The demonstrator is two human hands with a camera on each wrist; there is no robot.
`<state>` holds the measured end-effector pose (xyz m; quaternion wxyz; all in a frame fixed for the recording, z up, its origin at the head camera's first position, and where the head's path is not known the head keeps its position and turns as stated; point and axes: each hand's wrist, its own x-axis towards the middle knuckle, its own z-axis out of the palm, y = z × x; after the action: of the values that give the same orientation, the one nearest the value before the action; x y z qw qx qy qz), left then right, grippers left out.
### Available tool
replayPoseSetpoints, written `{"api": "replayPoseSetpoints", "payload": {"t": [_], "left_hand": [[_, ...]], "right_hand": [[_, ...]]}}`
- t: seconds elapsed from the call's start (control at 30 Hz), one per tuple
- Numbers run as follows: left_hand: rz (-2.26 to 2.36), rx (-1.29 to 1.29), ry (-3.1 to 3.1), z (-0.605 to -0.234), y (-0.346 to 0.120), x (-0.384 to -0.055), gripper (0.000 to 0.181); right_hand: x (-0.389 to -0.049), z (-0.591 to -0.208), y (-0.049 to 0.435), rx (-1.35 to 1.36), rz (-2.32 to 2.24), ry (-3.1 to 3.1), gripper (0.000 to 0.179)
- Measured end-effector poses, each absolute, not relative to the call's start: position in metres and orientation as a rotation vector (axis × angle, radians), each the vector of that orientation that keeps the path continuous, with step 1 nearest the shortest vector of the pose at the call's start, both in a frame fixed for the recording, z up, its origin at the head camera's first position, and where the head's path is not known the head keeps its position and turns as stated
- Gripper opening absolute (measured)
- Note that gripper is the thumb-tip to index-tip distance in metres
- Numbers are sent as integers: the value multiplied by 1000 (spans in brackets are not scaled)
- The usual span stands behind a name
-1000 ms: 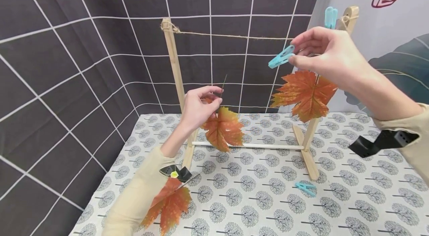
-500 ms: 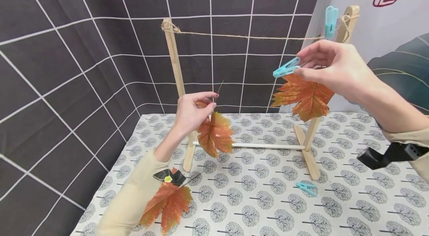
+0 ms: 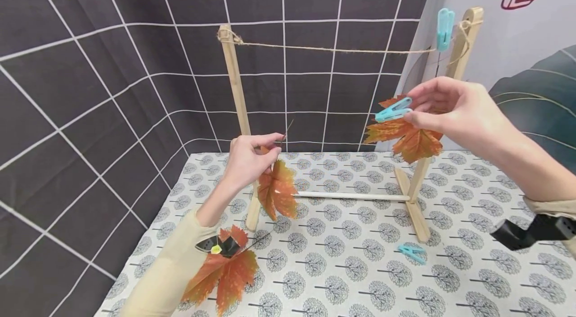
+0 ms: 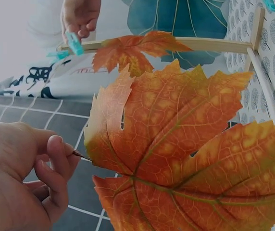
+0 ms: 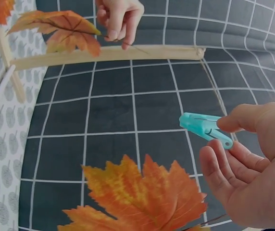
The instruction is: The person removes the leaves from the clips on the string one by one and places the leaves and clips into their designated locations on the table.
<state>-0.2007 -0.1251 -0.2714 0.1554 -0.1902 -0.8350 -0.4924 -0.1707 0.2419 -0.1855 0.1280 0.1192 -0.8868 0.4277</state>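
My left hand [image 3: 253, 159] pinches the thin stem of an orange maple leaf [image 3: 278, 191], which hangs below the fingers in front of the stand's left post. In the left wrist view that leaf [image 4: 176, 144] fills much of the picture. Between thumb and fingers, my right hand [image 3: 454, 107] holds a light blue clothespin [image 3: 393, 110]; its jaws point left. Behind that hand another maple leaf [image 3: 416, 144] hangs by its stem from a second clothespin [image 3: 444, 29] on the twine [image 3: 333, 50], near the right post. The right hand partly covers this leaf in the head view.
A wooden stand [image 3: 234, 77] carries the twine between two posts, with a white bar [image 3: 351, 196] low down. On the tree-patterned cloth [image 3: 333, 262] lie a third maple leaf [image 3: 229, 277], partly under the left forearm, and a loose clothespin [image 3: 412, 253]. A dark gridded curtain [image 3: 135, 107] stands behind.
Both hands have moved lower, the left also leftward with its leaf, the right slightly rightward with its clothespin. The hanging leaf's clothespin and more of the twine have come into view.
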Motion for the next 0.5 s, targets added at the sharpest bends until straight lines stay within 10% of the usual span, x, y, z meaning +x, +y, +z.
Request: {"api": "replayPoseSetpoints", "payload": {"t": [0.5], "left_hand": [[-1269,-578,-2414,-279,-146,-191,27]], "right_hand": [[-156,-221,261,289,1260,-2625,34]]}}
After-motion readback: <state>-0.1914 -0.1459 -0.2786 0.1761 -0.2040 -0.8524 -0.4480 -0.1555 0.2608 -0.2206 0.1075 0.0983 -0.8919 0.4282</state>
